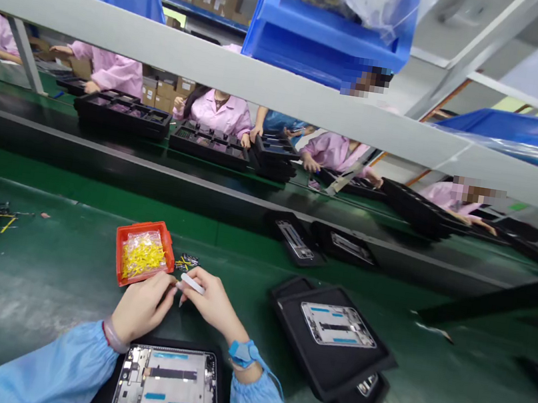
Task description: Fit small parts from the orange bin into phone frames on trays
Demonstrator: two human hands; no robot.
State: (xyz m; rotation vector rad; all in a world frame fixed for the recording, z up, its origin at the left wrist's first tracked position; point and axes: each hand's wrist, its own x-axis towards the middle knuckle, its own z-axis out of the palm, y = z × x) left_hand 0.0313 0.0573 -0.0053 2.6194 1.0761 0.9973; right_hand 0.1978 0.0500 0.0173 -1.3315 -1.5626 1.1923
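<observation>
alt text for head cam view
The left hand and right hand, in blue sleeves, work over a green conveyor belt, the right pinching a white plastic stick beside an orange tray of yellow parts. A phone frame lies in a black tray below them. Workers in pink smocks line another belt.

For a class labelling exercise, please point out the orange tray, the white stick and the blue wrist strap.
Orange tray (144,226), head view, top rim.
White stick (193,284), head view, middle of shaft.
Blue wrist strap (242,353), head view, wide band.
</observation>
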